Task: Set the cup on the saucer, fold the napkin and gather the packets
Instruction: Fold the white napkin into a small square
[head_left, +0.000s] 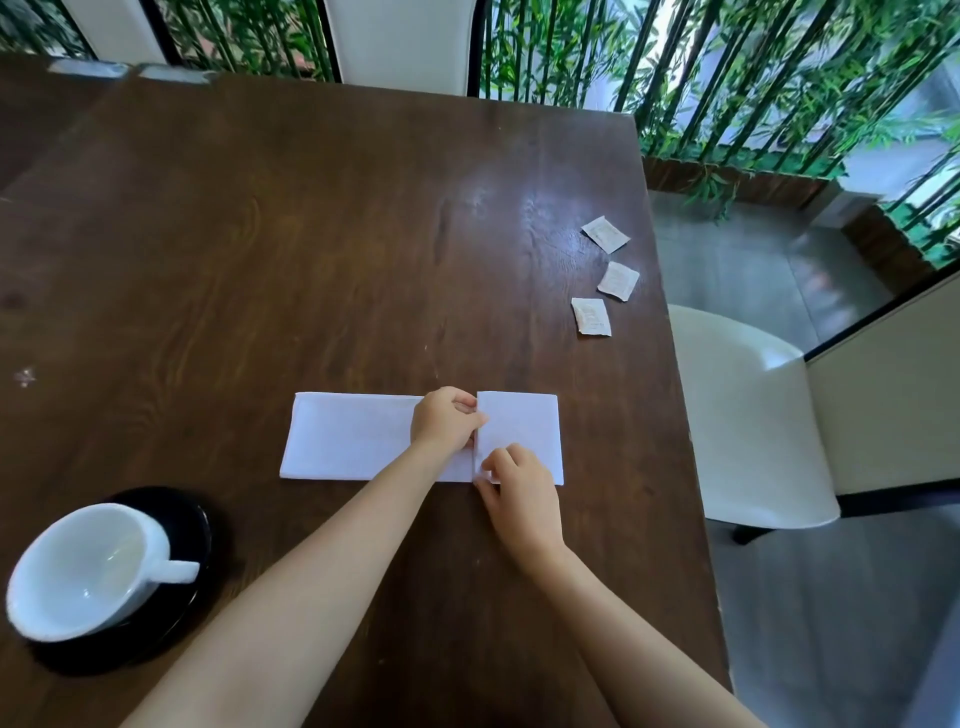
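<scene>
White napkin (353, 436) lies in a long strip on worktop (311, 234). Left grip (447, 421) pinches the flap's far edge; right grip (519, 493) pinches its near edge. Cup (78, 571) sits on black saucer (195, 519), near-left of napkin. Three packets (618, 280) lie scattered beyond napkin's right end.

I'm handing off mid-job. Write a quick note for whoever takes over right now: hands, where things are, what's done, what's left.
Left hand: pinches the far end of the flap edge on the napkin.
Right hand: pinches the near end of the same edge.
Napkin: a long strip on the table, its right end partly folded over toward the left.
Done: cup sits on the black saucer, near left.
Left: finish the napkin fold, then gather the three packets, which lie apart by the table's right edge.
</scene>
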